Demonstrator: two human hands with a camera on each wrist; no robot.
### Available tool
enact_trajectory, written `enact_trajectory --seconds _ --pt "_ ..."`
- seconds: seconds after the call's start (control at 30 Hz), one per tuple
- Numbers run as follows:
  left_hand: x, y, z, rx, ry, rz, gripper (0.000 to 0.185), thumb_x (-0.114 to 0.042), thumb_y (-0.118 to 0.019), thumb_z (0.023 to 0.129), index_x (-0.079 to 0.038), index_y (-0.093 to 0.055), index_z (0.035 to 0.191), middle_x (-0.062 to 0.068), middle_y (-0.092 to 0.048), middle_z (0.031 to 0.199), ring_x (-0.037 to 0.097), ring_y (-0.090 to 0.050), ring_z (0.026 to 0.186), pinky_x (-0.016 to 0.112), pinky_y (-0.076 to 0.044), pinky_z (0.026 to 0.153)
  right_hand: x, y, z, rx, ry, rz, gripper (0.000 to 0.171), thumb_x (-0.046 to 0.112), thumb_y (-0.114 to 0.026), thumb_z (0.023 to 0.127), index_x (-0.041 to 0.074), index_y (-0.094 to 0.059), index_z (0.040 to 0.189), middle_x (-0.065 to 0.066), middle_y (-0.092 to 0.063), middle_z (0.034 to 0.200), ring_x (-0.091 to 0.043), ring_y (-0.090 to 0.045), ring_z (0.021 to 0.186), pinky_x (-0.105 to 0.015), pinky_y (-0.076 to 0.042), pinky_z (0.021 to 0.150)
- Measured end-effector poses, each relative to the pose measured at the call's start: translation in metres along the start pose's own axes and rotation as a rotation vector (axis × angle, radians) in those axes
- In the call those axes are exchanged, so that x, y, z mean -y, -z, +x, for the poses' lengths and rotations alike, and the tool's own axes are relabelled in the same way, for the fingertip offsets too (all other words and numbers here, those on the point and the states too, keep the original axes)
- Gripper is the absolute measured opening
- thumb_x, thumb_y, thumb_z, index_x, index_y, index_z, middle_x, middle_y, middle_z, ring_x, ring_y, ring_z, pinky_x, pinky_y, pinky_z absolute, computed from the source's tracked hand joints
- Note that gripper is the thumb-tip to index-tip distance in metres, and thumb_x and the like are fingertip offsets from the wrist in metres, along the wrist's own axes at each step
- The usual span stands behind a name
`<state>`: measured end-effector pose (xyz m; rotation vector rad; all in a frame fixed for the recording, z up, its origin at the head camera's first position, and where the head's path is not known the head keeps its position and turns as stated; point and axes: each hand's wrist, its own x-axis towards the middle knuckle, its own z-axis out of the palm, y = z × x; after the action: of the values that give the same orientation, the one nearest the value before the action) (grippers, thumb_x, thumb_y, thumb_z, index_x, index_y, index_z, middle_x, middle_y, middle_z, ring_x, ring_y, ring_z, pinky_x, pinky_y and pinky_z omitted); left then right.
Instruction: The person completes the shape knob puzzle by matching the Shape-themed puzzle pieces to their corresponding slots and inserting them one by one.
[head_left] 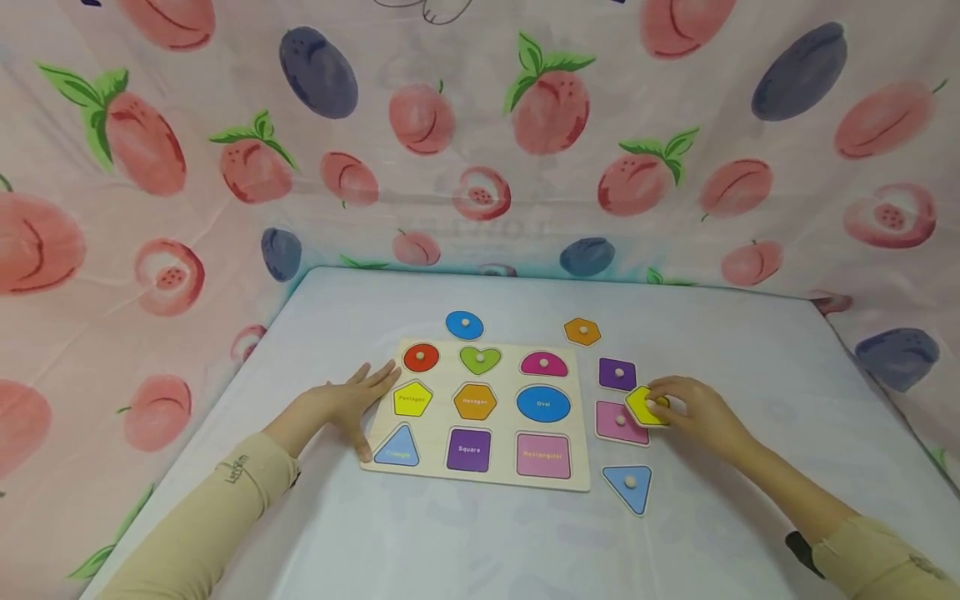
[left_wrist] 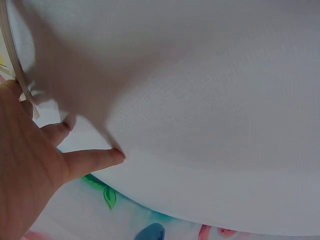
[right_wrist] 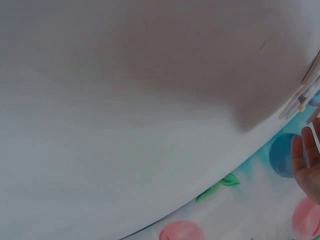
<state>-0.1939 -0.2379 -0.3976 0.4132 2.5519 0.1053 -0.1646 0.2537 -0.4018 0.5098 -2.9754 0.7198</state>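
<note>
Pentagon point(head_left: 640, 412) is being pinched by the right hand point(head_left: 697, 410) near the loose square point(head_left: 611, 375) and rectangle point(head_left: 612, 428), right of the board point(head_left: 433, 429). The left hand point(head_left: 347, 405), fingers spread, is touching the board. Three pieces point(head_left: 480, 362) are sitting seated; six slots point(head_left: 543, 415) are showing bare.

Board point(head_left: 444, 427) on table point(head_left: 480, 550), pieces point(head_left: 633, 493) right (oval point(head_left: 457, 328) behind)

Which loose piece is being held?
The yellow piece, pinched in the right grip; the blue oval, orange hexagon, purple square, pink rectangle and light-blue triangle lie unheld.
</note>
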Motion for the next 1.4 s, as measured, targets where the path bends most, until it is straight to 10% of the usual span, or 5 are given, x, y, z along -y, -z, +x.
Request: enact_trajectory --seconds 1.4 --pt "0.004 -0.002 0.004 0.0 -0.002 -0.017 0.136 -0.048 -0.088 0.051 -0.019 -0.003 0.153 0.006 0.006 0.161 0.042 0.004 0.145 0.081 -0.015 0.095 0.074 -0.04 0.052 -0.004 0.196 0.107 0.022 0.017 -0.068 0.086 0.006 -0.069 0.105 -0.014 -0.067 0.115 -0.035 -0.059 0.112 -0.051 -0.049 0.094"
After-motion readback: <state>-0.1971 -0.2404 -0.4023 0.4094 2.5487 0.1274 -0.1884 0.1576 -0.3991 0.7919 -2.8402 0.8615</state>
